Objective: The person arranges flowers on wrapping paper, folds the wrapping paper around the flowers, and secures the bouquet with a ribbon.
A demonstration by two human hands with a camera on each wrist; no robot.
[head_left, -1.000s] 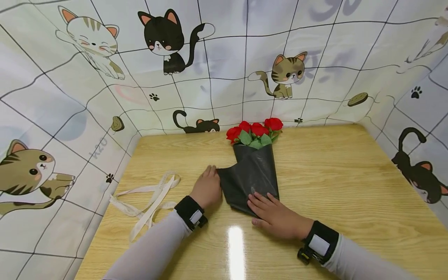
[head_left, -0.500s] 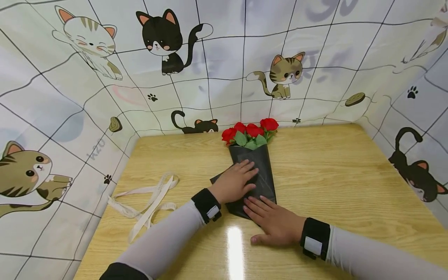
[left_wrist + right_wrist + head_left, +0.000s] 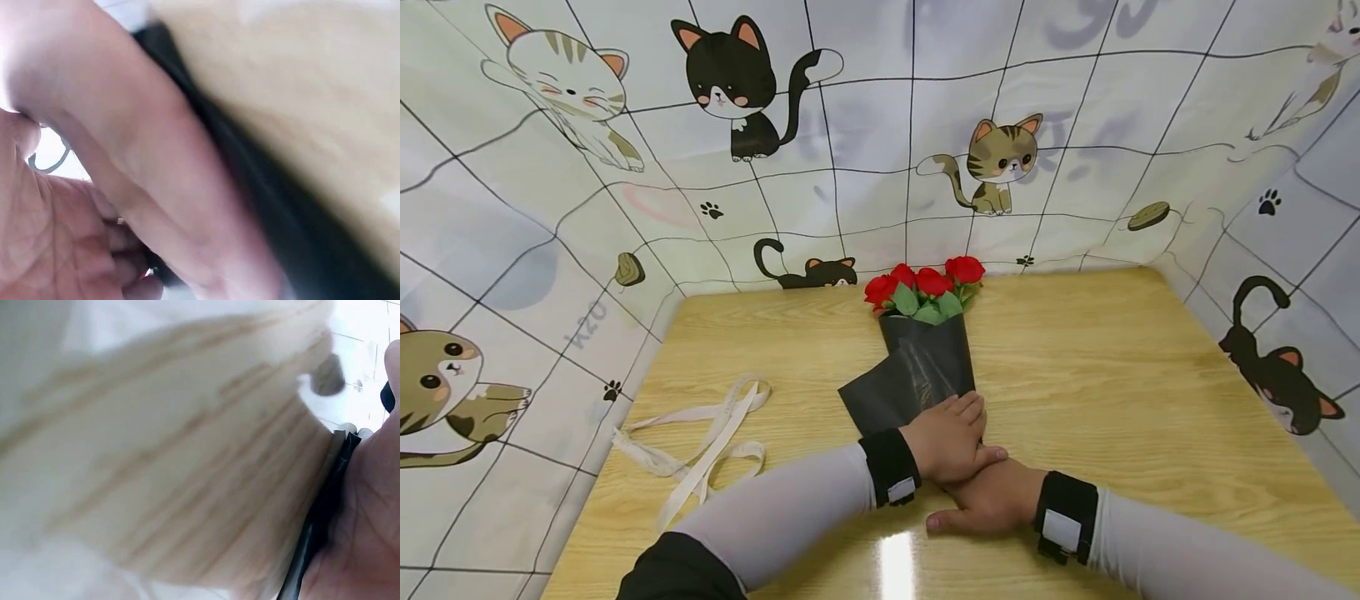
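A bouquet of red roses [image 3: 934, 282] with green leaves lies on the table, wrapped in black wrapping paper [image 3: 880, 390]. One loose corner of the paper sticks out to the left. My left hand [image 3: 946, 435] lies palm down across the lower right part of the wrapper and overlaps the fingers of my right hand [image 3: 1000, 498]. The right hand is at the wrapper's lower end, its thumb stretched out to the left and its fingertips hidden beneath the left hand. In the right wrist view the black paper [image 3: 319, 512] runs along the palm.
Cream ribbon [image 3: 713, 450] lies in loose loops on the left of the wooden table [image 3: 1090, 367]. Cat-printed sheeting [image 3: 880, 117] rises behind the table and along both sides. Both wrist views are blurred.
My left hand has moved from the wrapper's left edge across it to the lower right, over the right hand's fingers. The paper's left corner now stands out. The right hand has stayed near the lower end.
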